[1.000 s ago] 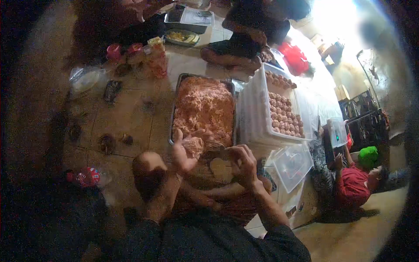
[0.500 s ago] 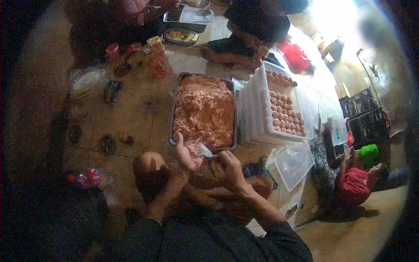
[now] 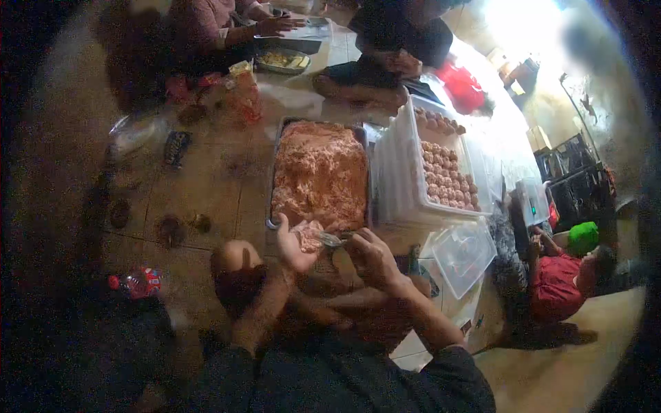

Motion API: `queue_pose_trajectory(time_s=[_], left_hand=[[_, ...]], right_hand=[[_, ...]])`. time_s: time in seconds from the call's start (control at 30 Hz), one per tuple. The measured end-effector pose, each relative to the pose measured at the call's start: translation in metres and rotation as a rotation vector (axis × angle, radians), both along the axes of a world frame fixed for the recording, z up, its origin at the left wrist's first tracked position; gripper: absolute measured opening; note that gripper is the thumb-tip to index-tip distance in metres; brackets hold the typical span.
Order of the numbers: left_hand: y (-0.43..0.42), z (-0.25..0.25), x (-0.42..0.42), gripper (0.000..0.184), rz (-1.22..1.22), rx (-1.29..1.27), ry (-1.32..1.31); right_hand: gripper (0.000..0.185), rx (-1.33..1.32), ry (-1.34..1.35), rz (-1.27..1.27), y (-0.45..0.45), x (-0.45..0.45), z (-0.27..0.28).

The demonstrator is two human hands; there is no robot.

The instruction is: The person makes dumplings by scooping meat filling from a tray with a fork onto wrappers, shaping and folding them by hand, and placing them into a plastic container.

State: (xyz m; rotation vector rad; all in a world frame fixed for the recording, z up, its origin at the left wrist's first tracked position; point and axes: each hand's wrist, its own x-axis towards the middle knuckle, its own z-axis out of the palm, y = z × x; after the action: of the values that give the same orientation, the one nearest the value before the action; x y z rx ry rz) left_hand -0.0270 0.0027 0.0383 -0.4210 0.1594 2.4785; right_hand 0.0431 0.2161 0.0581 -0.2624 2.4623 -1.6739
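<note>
My left hand [image 3: 294,255] is palm up with fingers stretched out, and a lump of pinkish minced mixture [image 3: 310,235] lies in it. In my right hand [image 3: 372,258] is the handle of a metal spoon [image 3: 331,240], whose bowl touches the lump. Both hands are at the near end of a dark rectangular tray [image 3: 370,182], filled with the same reddish mixture [image 3: 320,165]. To the right of the tray, a stack of clear plastic bins [image 3: 399,172] carries rows of shaped balls [image 3: 446,175] in the top bin.
A clear lid [image 3: 463,253] lies on the floor at right. A bottle with a red cap [image 3: 140,282] lies at left. Two people sit across from me, near a dish of food [image 3: 284,60]. A person in a red shirt [image 3: 554,286] is at far right.
My left palm has turned more upward, showing the lump more fully. The spoon has shifted slightly right with my right hand. Across from me, the person at upper left has moved a hand forward.
</note>
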Motion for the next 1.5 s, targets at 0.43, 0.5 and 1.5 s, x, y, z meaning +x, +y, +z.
queue_pose_trajectory(time_s=[0.43, 0.5, 1.5], left_hand=[[-0.005, -0.061, -0.01, 0.078, -0.074, -0.109, 0.384], [0.006, -0.036, 0.003, 0.078, -0.071, -0.435, 0.482], [0.017, 0.001, 0.0, 0.041, -0.033, -0.906, 1.035]], right_hand=[[0.017, 0.261, 0.277, -0.363, -0.027, -0.002, 0.05], [0.029, 0.045, -0.13, -0.39, -0.026, -0.006, 0.029], [0.02, 0.34, 0.307, -0.219, -0.027, 0.021, 0.038]])
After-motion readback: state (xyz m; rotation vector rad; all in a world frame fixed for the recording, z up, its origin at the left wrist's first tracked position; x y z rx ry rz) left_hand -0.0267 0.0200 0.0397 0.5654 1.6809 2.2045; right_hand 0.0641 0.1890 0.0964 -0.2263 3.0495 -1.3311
